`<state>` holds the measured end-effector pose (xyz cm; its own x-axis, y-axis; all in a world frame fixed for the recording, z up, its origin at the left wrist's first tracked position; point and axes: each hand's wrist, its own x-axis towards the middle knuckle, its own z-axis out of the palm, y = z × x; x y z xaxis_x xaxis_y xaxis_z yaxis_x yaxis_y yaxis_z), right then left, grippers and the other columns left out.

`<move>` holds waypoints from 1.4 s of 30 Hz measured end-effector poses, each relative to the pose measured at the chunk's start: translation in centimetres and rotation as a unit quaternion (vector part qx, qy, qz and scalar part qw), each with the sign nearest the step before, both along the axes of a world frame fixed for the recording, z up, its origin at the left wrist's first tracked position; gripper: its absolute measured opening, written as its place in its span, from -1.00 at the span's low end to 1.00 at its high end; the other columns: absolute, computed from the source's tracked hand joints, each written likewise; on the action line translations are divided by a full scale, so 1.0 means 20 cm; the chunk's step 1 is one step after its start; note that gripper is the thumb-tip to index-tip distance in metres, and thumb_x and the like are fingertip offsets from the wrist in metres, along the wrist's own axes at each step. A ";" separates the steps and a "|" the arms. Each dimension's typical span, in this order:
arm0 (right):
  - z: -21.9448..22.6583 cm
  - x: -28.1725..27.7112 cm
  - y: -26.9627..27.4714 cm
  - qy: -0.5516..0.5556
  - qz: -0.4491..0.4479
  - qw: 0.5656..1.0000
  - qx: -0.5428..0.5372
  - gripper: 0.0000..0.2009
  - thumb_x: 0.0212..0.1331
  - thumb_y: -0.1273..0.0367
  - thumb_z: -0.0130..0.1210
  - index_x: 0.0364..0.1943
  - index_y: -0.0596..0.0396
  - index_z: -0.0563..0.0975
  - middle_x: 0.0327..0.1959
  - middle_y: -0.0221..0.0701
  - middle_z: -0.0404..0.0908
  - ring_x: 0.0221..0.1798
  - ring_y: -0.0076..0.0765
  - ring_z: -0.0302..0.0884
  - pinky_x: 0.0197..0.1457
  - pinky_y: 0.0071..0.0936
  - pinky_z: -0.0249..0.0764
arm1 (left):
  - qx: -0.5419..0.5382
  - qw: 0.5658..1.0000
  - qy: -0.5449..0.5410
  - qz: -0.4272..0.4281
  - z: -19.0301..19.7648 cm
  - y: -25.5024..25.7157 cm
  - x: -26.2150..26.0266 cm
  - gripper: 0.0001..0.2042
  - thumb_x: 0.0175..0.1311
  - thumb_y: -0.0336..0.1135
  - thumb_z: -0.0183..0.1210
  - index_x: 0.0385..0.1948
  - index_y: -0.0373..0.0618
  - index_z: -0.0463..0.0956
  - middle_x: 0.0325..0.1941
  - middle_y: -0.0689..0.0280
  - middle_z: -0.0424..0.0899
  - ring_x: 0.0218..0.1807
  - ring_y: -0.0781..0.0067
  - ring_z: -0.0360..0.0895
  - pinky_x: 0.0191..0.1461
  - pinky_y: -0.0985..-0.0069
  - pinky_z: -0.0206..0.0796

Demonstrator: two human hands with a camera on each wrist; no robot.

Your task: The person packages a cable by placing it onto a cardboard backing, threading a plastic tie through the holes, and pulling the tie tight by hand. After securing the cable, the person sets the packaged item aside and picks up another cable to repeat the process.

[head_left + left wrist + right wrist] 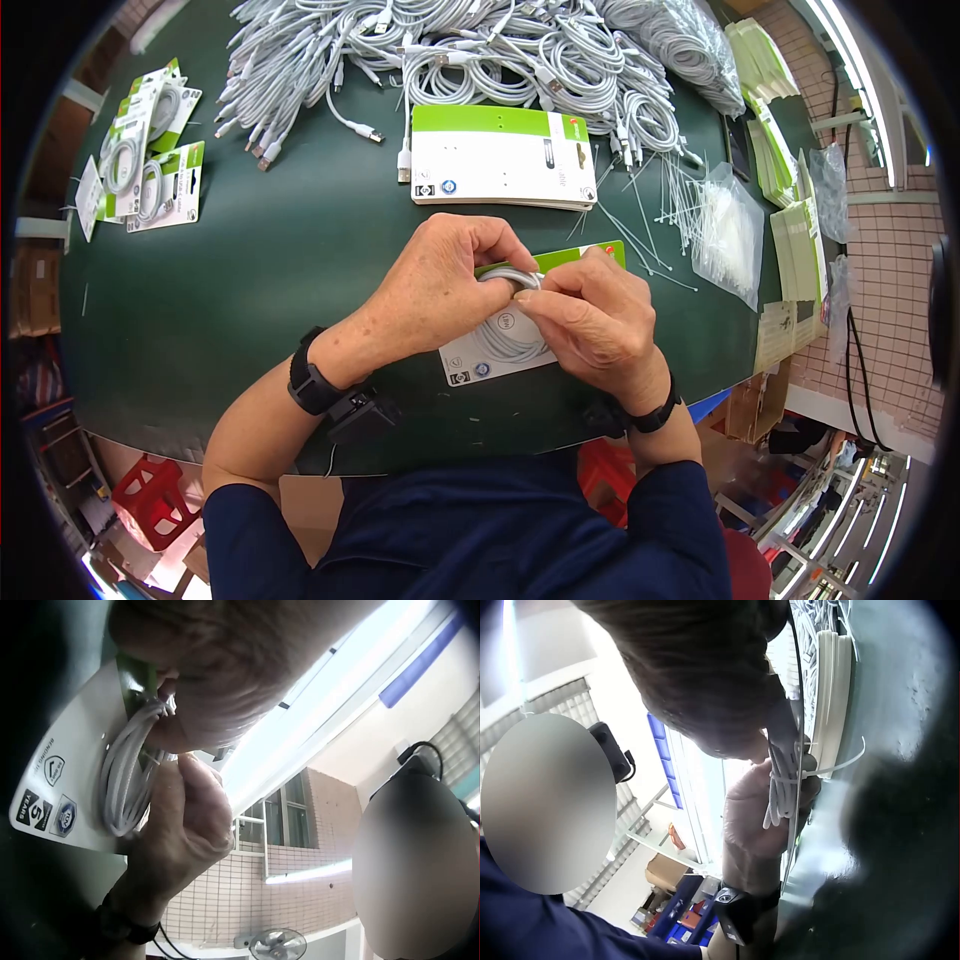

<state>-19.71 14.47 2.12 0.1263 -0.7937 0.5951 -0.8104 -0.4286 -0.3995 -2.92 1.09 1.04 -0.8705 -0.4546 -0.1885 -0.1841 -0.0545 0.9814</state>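
We see both hands meeting over a white card [470, 362] with a green top edge that lies on the dark green table [270, 260]. A coil [510, 335] of white cable rests on the card, just under the fingertips. The left hand [440, 285] curls its fingers over the upper part of the coil and pinches it against the card; in the left wrist view the coil [124, 776] runs up under those fingers. The right hand [590, 320] closes its thumb and forefinger on the same stretch of coil, touching the left fingertips. In the right wrist view a thin white tie [829, 769] is looped around the cable strands [784, 791] right at the fingers, its free end sticking out past the card's edge; which fingers hold the tie we cannot tell.

Beyond the fingers lies a stack [500, 155] of the same cards, and farther still a heap [480, 50] of white cables. Loose ties [650, 225] and a clear bag [730, 230] sit to the right of the right hand. Far left of the left hand are packed cards [150, 150].
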 end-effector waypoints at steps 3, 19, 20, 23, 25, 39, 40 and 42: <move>0.00 -0.01 0.01 0.014 0.004 1.000 0.007 -0.68 -0.18 0.55 0.39 -0.22 0.03 0.70 -0.38 -0.46 0.59 -0.42 -0.31 0.56 -0.45 -0.37 0.48 | 0.007 1.000 0.000 0.006 0.00 0.00 0.00 -0.80 0.14 -0.62 0.18 -0.20 -0.35 0.66 -0.22 0.27 0.79 -0.16 0.62 0.69 -0.09 0.57 0.58; 0.02 0.03 0.03 0.044 0.006 0.999 0.027 -0.78 -0.12 0.51 0.33 -0.30 -0.01 0.68 -0.46 -0.53 0.55 -0.45 -0.36 0.56 -0.46 -0.37 0.47 | 0.055 0.997 0.055 0.005 -0.02 0.02 0.00 -0.84 0.16 -0.66 0.19 -0.26 -0.33 0.68 -0.33 0.35 0.74 -0.23 0.69 0.61 -0.15 0.63 0.48; 0.03 0.03 0.03 0.036 0.006 0.999 0.031 -0.78 -0.10 0.51 0.34 -0.29 -0.01 0.69 -0.45 -0.53 0.57 -0.44 -0.36 0.57 -0.46 -0.36 0.47 | 0.062 0.997 0.049 0.000 -0.02 0.01 0.00 -0.84 0.15 -0.66 0.19 -0.26 -0.33 0.68 -0.33 0.35 0.74 -0.22 0.69 0.61 -0.15 0.63 0.48; 0.02 0.02 0.00 0.012 -0.002 1.000 0.017 -0.73 -0.09 0.50 0.39 -0.22 -0.01 0.71 -0.40 -0.49 0.63 -0.43 -0.32 0.61 -0.44 -0.36 0.51 | 0.048 0.998 0.035 0.007 -0.02 0.02 0.00 -0.82 0.15 -0.66 0.18 -0.24 -0.32 0.69 -0.31 0.34 0.75 -0.22 0.68 0.62 -0.15 0.63 0.49; 0.05 0.01 0.01 -0.032 -0.005 0.999 0.034 -0.65 -0.06 0.46 0.45 -0.10 0.00 0.71 -0.27 -0.40 0.65 -0.28 -0.23 0.67 -0.28 -0.31 0.60 | 0.045 0.998 0.031 0.010 -0.01 0.01 0.01 -0.82 0.16 -0.66 0.18 -0.23 -0.32 0.69 -0.29 0.32 0.76 -0.20 0.67 0.64 -0.14 0.62 0.50; -0.03 -0.18 0.03 -0.519 0.067 0.816 0.245 -0.70 0.29 0.45 0.36 0.07 0.23 0.66 -0.08 -0.41 0.73 -0.07 -0.62 0.66 -0.02 -0.60 0.61 | 0.030 0.993 0.109 0.011 0.18 0.00 0.06 -0.74 0.02 -0.75 0.14 -0.26 -0.32 0.69 -0.07 0.22 0.72 -0.06 0.54 0.65 0.09 0.56 0.53; -0.07 -0.17 0.02 -0.525 0.120 0.792 0.287 -0.65 0.26 0.45 0.39 0.11 0.21 0.65 -0.08 -0.41 0.73 -0.05 -0.60 0.66 0.00 -0.58 0.61 | 0.027 0.992 0.124 0.009 0.18 0.01 0.06 -0.73 0.01 -0.76 0.13 -0.26 -0.32 0.69 -0.07 0.23 0.72 -0.06 0.54 0.65 0.10 0.56 0.53; -0.15 -0.13 0.08 -0.597 0.135 0.729 0.305 -0.46 0.14 0.42 0.47 0.24 0.16 0.59 -0.03 -0.41 0.73 -0.05 -0.53 0.68 0.02 -0.57 0.63 | 0.021 0.992 0.128 0.009 0.17 0.00 0.07 -0.73 0.01 -0.77 0.13 -0.26 -0.32 0.69 -0.07 0.22 0.72 -0.06 0.53 0.65 0.10 0.55 0.53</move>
